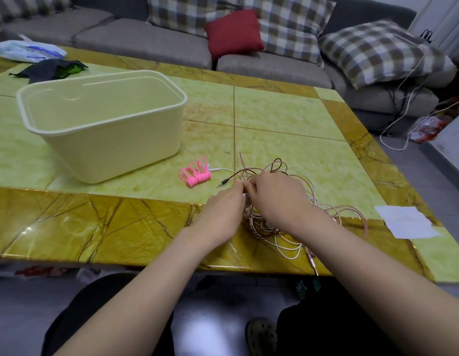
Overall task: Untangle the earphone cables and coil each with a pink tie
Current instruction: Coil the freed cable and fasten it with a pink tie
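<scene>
left hand [224, 209] and right hand [277, 199] each pinch strands atop the cables [317, 201], close together, likely to work one loop free. ties [195, 176] lie just left, within reach

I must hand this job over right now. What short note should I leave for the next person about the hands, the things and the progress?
Left hand: pinches a strand of the tangle.
Right hand: pinches strands beside it.
Things: tangle of pink, white and brown earphone cables lies on the green-yellow marble table; bunch of pink looped ties lies left of it, unused; empty cream plastic tub stands further left.
Done: no cable coiled or tied.
Left: separate each cable, coil it, tie it.
</scene>
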The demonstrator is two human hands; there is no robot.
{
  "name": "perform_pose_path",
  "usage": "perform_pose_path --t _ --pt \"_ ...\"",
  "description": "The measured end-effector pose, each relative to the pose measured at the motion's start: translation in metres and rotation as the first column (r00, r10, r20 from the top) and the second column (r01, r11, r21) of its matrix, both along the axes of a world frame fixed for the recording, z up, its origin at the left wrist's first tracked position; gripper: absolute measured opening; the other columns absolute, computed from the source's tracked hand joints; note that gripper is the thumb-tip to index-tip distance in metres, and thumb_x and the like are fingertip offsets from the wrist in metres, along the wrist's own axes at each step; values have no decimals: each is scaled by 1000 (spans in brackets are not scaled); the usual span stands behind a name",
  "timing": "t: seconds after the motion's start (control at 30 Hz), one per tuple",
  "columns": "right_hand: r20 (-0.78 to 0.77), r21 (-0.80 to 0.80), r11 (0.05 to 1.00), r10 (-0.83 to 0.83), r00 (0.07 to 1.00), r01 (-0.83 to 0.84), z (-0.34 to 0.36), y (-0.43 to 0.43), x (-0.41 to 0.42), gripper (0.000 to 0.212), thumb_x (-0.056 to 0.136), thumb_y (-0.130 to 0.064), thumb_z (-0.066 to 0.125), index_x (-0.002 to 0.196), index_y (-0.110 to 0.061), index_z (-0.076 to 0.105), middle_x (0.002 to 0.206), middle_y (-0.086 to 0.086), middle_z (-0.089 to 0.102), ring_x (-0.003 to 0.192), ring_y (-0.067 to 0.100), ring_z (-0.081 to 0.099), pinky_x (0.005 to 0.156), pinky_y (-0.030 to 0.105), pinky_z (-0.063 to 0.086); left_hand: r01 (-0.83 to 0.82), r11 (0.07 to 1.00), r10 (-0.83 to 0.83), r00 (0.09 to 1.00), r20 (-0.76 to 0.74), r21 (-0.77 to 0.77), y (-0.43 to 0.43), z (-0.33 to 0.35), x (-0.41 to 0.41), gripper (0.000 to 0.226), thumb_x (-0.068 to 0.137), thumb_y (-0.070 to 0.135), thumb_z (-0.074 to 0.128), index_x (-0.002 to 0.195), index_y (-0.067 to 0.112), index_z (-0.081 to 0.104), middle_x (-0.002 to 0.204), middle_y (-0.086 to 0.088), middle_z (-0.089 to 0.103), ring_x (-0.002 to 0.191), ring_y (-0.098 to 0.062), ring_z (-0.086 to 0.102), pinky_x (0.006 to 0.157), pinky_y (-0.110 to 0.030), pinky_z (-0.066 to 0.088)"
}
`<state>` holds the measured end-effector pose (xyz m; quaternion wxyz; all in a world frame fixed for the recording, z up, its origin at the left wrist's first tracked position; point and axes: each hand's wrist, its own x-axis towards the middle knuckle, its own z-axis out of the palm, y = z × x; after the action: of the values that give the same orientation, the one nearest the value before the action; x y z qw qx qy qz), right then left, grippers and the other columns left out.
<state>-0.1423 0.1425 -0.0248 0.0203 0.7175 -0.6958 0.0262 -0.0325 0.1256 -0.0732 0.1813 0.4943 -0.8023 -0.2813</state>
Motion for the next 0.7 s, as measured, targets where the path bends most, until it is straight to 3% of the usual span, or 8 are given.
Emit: perform_pose_path --t 0.1,0.17,0.27,0.47,0.6,0.7 --pt "-44 21 1000 11 999 -10 0 1 1 39 101 -36 30 100 -14 62 102 12 66 98 32 62 65 31 35 -40 996 48 994 -102 78 3 3 -1 10 99 15 37 104 12 30 108 -18 60 97 -37 57 85 -48 45" --pt "-54 27 1000 2 999 -1 1 1 0 38 100 -34 32 101 -13 63 102 12 66 98 32 62 65 30 35 -60 996 69 989 -133 68 5 6 -2 15 98 15 39 102 14 25 104 -18 60 94 -36 58 82 -45 45" --pt "-76 48 999 2 997 2 2 1 -1 40 100 -35 31 102 -12 64 102 12 66 98 32 62 64 30 34 -38 999 39 995 -95 15 6 6 -2 13 98 12 39 107 13 31 95 -17 61 88 -37 57 78 -45 45" --pt "-61 98 995 -12 998 18 -1 1 -4 38 98 -37 35 102 -16 67 101 9 67 97 31 63 66 30 37 -5 1000 6 999 -42 23 3 4 0 11 95 10 45 97 19 51 101 -14 65 95 -33 59 82 -42 46" --pt "2 122 992 12 1000 -13 3 6 1 31 97 -35 44 112 -13 59 117 9 51 103 32 59 77 38 44 -30 998 33 998 -53 57 1 2 0 10 95 10 44 91 16 52 98 -14 66 94 -33 60 81 -40 46" --pt "31 132 991 20 999 -24 10 9 7 27 95 -22 52 118 -9 52 121 10 43 102 32 58 72 35 40 -75 997 76 997 -12 31 1 1 -1 10 97 15 44 88 14 47 101 -17 64 94 -36 58 72 -36 42"
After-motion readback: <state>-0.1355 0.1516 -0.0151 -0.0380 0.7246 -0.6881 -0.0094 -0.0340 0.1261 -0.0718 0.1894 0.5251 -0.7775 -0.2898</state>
